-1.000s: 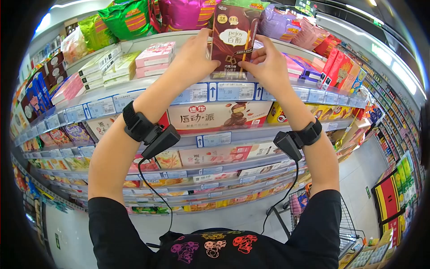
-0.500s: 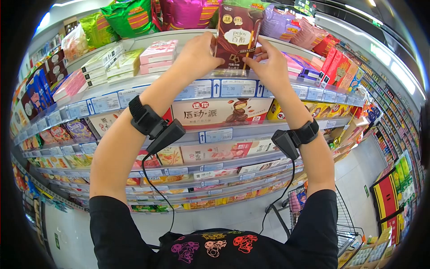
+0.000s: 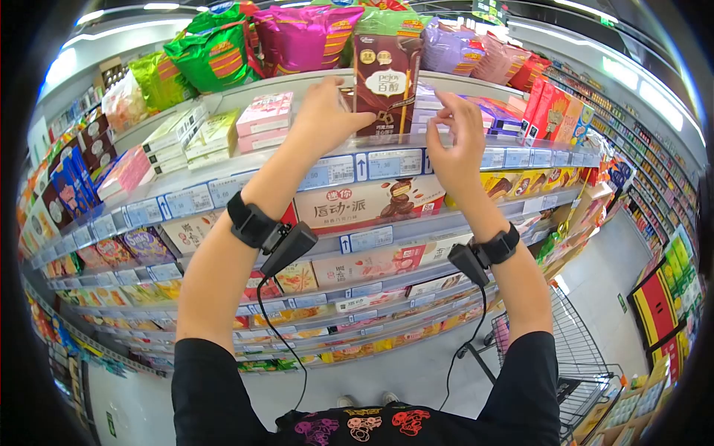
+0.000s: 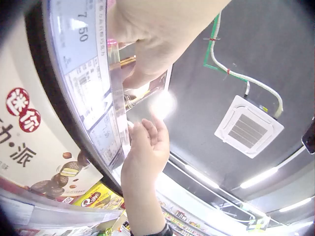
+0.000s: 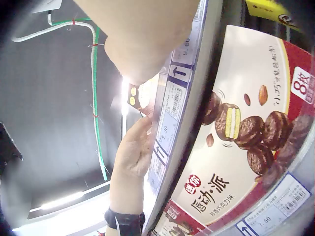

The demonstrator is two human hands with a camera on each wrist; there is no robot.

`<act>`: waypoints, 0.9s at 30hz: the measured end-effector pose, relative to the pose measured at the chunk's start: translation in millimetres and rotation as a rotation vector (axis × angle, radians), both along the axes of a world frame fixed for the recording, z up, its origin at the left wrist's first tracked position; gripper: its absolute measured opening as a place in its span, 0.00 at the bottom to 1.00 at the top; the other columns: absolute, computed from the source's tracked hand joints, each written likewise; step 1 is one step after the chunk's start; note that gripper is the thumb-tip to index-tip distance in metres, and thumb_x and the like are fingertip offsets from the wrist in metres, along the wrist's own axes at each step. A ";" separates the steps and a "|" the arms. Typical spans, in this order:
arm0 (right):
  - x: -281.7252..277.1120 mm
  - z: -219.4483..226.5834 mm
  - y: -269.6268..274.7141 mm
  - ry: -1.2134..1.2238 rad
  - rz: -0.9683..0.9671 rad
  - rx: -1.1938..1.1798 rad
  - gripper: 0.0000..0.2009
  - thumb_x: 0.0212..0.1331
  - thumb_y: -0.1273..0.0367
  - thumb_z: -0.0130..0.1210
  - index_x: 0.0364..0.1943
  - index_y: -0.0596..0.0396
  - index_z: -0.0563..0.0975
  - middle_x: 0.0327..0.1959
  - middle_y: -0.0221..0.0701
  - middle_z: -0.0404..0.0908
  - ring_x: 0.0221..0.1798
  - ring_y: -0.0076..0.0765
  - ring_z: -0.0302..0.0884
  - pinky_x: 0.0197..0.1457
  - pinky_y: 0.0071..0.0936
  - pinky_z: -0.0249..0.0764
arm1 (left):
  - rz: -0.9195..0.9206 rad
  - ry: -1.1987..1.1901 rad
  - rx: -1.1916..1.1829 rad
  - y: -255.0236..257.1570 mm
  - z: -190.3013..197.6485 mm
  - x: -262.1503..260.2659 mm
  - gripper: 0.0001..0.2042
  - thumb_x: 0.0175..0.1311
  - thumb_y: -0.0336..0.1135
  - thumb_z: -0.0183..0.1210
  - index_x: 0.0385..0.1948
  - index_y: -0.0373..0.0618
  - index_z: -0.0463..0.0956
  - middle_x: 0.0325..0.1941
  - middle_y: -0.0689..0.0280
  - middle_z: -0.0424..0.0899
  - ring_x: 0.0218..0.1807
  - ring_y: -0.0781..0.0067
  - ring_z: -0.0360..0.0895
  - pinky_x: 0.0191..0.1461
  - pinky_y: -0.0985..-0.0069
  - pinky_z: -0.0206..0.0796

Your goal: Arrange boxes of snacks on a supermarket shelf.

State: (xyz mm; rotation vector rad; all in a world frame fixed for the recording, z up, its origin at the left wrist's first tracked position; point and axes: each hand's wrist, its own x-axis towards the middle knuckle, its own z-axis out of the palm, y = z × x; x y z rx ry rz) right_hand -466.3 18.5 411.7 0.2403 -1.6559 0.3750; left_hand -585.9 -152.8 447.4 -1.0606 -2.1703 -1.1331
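A dark brown Pejoy biscuit stick box (image 3: pixel 385 80) stands upright at the front of the top shelf (image 3: pixel 407 161). My left hand (image 3: pixel 324 119) is at its left side, thumb across the lower front and fingers reaching to the side edge and behind, partly hidden. Just right of the box and apart from it, my right hand (image 3: pixel 457 141) is raised, with its fingers loosely bent and holding nothing. The right wrist view shows part of the box (image 5: pixel 133 96) beyond the left hand (image 5: pixel 132 153).
Pink boxes (image 3: pixel 265 115) and pale green boxes (image 3: pixel 213 128) are stacked to the left, red boxes (image 3: pixel 544 111) to the right. Large snack bags (image 3: pixel 309 37) line up behind. Below sits a wide chocolate pie box (image 3: pixel 364 204). A shopping cart (image 3: pixel 569 349) stands at lower right.
My right hand has let go of the Pejoy box and moved a little to the right. The box now stands lower in the head view, with my left hand still at its left side.
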 end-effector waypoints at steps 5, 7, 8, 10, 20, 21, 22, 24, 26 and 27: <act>58.2 -35.1 -5.9 0.011 -0.106 0.233 0.19 0.43 0.78 0.52 0.45 0.54 0.74 0.41 0.38 0.71 0.38 0.44 0.71 0.44 0.31 0.70 | -0.169 0.084 0.311 1.1 -7.8 -2.1 0.33 0.42 0.41 0.67 0.51 0.35 0.65 0.56 0.51 0.67 0.58 0.59 0.64 0.60 0.68 0.60; 90.5 -55.3 -8.3 -0.062 -0.084 0.354 0.19 0.43 0.77 0.53 0.44 0.53 0.74 0.40 0.36 0.72 0.38 0.41 0.72 0.40 0.31 0.71 | -0.313 0.074 0.486 -3.6 -5.9 10.4 0.29 0.45 0.36 0.66 0.51 0.37 0.66 0.58 0.56 0.64 0.59 0.65 0.63 0.61 0.67 0.58; 109.7 -66.8 -7.9 -0.139 -0.060 0.391 0.19 0.43 0.77 0.54 0.45 0.52 0.74 0.39 0.34 0.72 0.37 0.39 0.72 0.39 0.31 0.71 | -0.353 0.166 0.540 -6.6 -7.2 17.0 0.26 0.47 0.33 0.64 0.50 0.38 0.66 0.59 0.57 0.63 0.60 0.67 0.62 0.62 0.67 0.57; 144.8 -91.8 -7.0 -0.310 -0.006 0.448 0.20 0.43 0.74 0.55 0.46 0.51 0.74 0.37 0.32 0.73 0.35 0.36 0.73 0.36 0.31 0.71 | -0.431 0.297 0.644 -6.5 -15.4 49.5 0.24 0.49 0.30 0.61 0.50 0.39 0.66 0.59 0.58 0.62 0.60 0.67 0.61 0.62 0.66 0.56; 366.0 -267.3 45.7 -1.854 -0.451 -0.217 0.25 0.48 0.53 0.58 0.49 0.49 0.71 0.37 0.39 0.75 0.41 0.47 0.74 0.43 0.38 0.71 | -1.119 0.128 -0.151 87.7 -156.1 246.0 0.17 0.48 0.31 0.62 0.42 0.46 0.74 0.43 0.59 0.74 0.44 0.59 0.73 0.46 0.68 0.66; 389.0 -280.0 51.2 -1.796 -0.560 -0.248 0.25 0.47 0.53 0.58 0.48 0.49 0.72 0.37 0.39 0.75 0.41 0.46 0.75 0.42 0.40 0.72 | -1.208 0.000 -0.267 107.0 -172.2 263.8 0.17 0.49 0.32 0.62 0.43 0.46 0.74 0.43 0.60 0.75 0.44 0.59 0.73 0.47 0.68 0.67; 413.1 -291.9 55.1 -1.740 -0.671 -0.285 0.24 0.46 0.53 0.59 0.46 0.49 0.72 0.37 0.39 0.75 0.41 0.46 0.75 0.41 0.41 0.72 | -1.266 0.006 -0.373 125.4 -182.8 281.3 0.17 0.50 0.33 0.61 0.44 0.46 0.74 0.44 0.60 0.75 0.45 0.59 0.73 0.48 0.68 0.66; 458.7 -303.3 55.4 -1.615 -0.776 -0.413 0.23 0.45 0.53 0.59 0.43 0.50 0.73 0.37 0.40 0.75 0.42 0.47 0.74 0.41 0.42 0.71 | -1.381 0.009 -0.601 156.1 -204.5 316.5 0.17 0.53 0.34 0.59 0.47 0.45 0.73 0.45 0.59 0.75 0.46 0.59 0.73 0.51 0.68 0.65; 495.9 -308.9 60.4 -1.630 -0.773 -0.579 0.22 0.45 0.53 0.59 0.42 0.50 0.73 0.36 0.40 0.75 0.41 0.47 0.74 0.41 0.42 0.71 | -1.515 -0.030 -0.736 189.6 -227.2 350.6 0.19 0.54 0.36 0.59 0.49 0.45 0.71 0.45 0.59 0.75 0.46 0.59 0.73 0.51 0.67 0.64; 513.5 -312.9 63.2 -1.634 -0.773 -0.655 0.22 0.45 0.53 0.59 0.42 0.50 0.73 0.36 0.39 0.75 0.41 0.46 0.74 0.41 0.42 0.70 | -1.578 -0.048 -0.798 205.0 -239.5 367.4 0.20 0.55 0.37 0.58 0.50 0.45 0.70 0.45 0.59 0.75 0.46 0.59 0.73 0.51 0.67 0.64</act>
